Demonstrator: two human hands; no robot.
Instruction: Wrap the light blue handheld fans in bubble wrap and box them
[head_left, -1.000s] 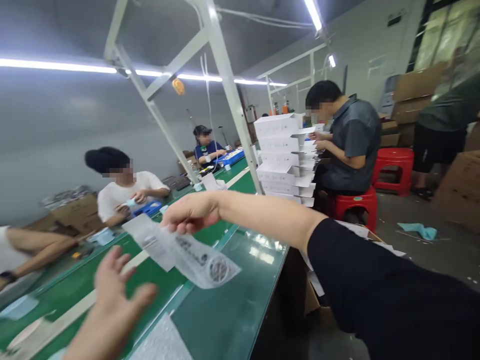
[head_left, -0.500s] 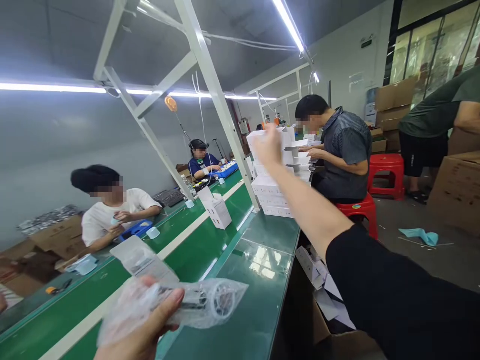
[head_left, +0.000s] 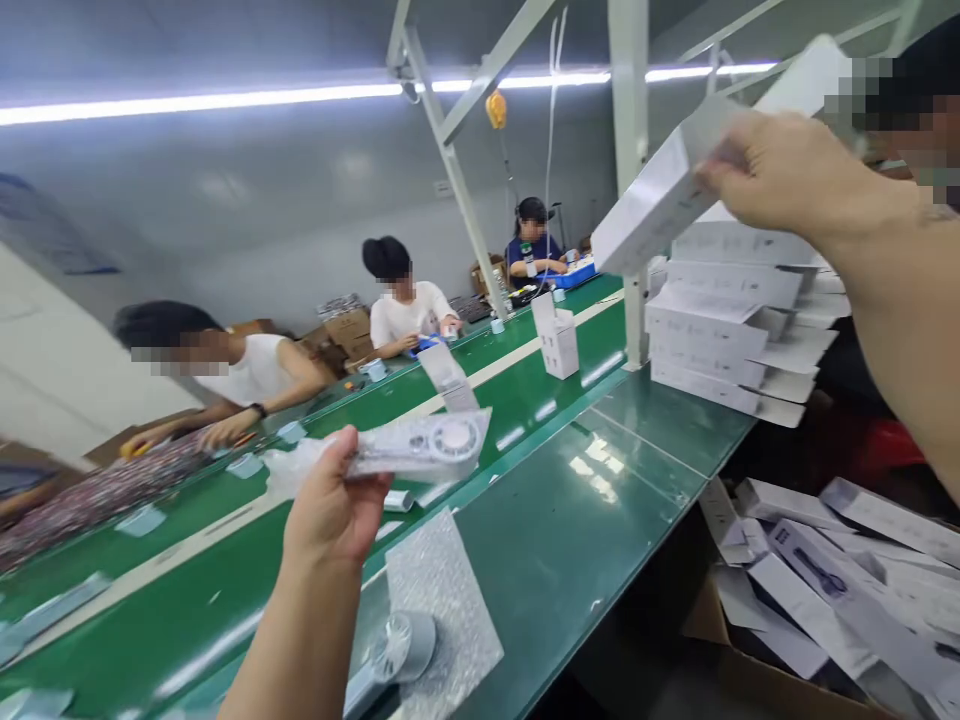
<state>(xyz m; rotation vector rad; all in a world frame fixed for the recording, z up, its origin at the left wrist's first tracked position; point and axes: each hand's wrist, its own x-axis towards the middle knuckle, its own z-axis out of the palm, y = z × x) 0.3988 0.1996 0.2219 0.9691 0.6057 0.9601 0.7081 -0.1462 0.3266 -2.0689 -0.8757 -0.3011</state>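
My left hand (head_left: 337, 510) is closed around the handle end of what looks like a handheld fan (head_left: 431, 448) in a clear plastic bag. Its round head points to the right, above the belt. At upper right, my right hand (head_left: 784, 170) grips a long white box (head_left: 656, 195), tilted, with a flap sticking out. Under that hand stands a stack of similar white boxes (head_left: 709, 335). Nearer me, a light blue fan (head_left: 401, 650) rests on a bubble-wrap sheet (head_left: 457, 585) on the bench, below my left hand.
A green conveyor belt (head_left: 315, 520) runs alongside the bench (head_left: 570, 520). An open white box (head_left: 559, 345) stands upright on it near a metal post (head_left: 634, 320). Several co-workers sit across the belt and one at right. A carton (head_left: 709, 610) of flattened white boxes is at lower right.
The view has swung left and down. My right hand has lifted a white box off the stack. The bagged fan in my left hand is now higher over the belt.
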